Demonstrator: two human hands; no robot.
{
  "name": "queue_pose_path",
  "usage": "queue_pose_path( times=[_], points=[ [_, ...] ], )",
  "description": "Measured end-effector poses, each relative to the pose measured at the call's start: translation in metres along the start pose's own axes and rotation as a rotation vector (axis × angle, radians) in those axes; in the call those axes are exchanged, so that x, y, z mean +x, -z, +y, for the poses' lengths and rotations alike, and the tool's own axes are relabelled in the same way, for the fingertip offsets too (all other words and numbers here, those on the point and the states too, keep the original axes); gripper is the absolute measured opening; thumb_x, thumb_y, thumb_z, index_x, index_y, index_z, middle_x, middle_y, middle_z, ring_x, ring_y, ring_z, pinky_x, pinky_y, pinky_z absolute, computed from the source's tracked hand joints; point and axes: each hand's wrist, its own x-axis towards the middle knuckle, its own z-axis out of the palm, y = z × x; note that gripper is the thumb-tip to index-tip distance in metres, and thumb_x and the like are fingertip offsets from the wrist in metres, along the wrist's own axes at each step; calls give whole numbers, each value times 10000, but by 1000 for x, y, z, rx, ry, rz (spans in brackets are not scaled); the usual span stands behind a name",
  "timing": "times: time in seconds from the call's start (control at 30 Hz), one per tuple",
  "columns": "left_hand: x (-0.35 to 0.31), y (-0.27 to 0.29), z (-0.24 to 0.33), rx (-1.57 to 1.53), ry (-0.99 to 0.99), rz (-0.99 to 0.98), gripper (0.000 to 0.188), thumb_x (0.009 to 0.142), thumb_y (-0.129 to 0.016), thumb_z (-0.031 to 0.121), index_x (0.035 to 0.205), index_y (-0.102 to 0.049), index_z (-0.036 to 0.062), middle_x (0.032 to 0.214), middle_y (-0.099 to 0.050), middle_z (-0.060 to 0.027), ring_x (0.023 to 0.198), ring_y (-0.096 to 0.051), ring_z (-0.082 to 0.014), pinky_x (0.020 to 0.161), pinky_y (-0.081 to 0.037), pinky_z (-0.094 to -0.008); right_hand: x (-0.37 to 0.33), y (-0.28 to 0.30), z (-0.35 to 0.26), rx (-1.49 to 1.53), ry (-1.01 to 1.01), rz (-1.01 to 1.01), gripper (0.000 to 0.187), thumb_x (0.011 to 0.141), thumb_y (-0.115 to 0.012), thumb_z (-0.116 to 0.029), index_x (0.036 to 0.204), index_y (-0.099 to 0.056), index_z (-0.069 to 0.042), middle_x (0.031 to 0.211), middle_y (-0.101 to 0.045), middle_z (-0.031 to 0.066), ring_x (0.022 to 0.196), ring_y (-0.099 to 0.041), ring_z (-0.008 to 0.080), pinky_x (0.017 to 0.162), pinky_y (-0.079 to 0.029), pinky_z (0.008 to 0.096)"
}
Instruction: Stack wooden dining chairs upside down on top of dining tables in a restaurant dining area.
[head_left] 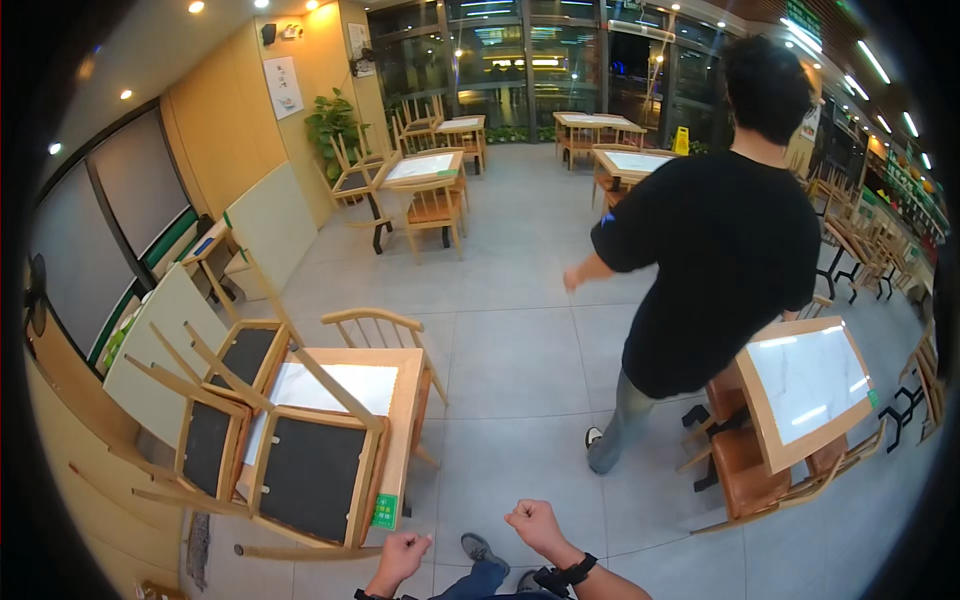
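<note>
My left hand [402, 562] is curled closed near the front edge of the left table [403, 440], apart from it, and no object shows in it. My right hand [537, 527] is a loose fist over the floor, also with nothing visible in its fingers. Several wooden chairs lie upside down on that left table, the nearest upturned chair [312, 478] showing its dark seat underside. A green card [385, 510] sits at the table's front corner. An upright wooden chair [375, 325] stands behind the table's far edge.
A person in a black shirt [725, 270] walks at the right, back turned. Beside them is a table with a marble-look top [810, 380] and brown-seated chairs [750, 475]. Farther off stand more tables, one with a chair [433, 210], and a yellow floor sign [682, 141].
</note>
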Motion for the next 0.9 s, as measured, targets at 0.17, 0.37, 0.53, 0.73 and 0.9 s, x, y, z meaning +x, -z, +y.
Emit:
queue_pose_path(
  times=[0.17, 0.37, 0.53, 0.73, 0.9],
  points=[
    [90, -14, 27, -96, -105, -35, 348, 856, -674, 258, 668, -624, -30, 535, -529, -38, 535, -465, -90, 512, -391, -282, 52, 35, -30, -158, -9, 93, 351, 810, -654, -46, 554, -414, -73, 540, -421, -51, 531, -359, 45, 468, -312, 264],
    [189, -27, 38, -156, -152, -125, 343, 857, -675, 276, 698, -638, -25, 551, -533, -35, 553, -458, -88, 515, -387, -278, 102, 76, -45, -264, -9, 302, 335, 783, -665, -47, 551, -424, -68, 538, -426, -44, 532, -366, 52, 469, -315, 267],
    [240, -27, 69, -128, -167, -163, 347, 858, -676, 279, 691, -630, -23, 540, -514, -21, 542, -438, -86, 507, -377, -285, 144, 89, -49, -263, -42, 380, 328, 773, -668, -49, 550, -427, -60, 529, -422, -37, 535, -369, 61, 477, -328, 283],
    [279, -33, 72, -59, -101, -130, 370, 849, -679, 312, 703, -628, -24, 544, -513, -45, 535, -449, -105, 510, -388, -299, 205, 99, -46, -427, -87, 296, 294, 743, -677, -68, 547, -460, -35, 532, -447, -20, 536, -393, 77, 478, -335, 297],
    [323, -39, 77, 67, -78, -137, 371, 847, -675, 337, 752, -636, -18, 578, -541, -74, 554, -494, -123, 547, -431, -310, 282, 144, -13, -466, -54, 274, 321, 741, -677, -63, 532, -433, -58, 523, -422, -32, 525, -376, 70, 473, -320, 291]
  ],
)
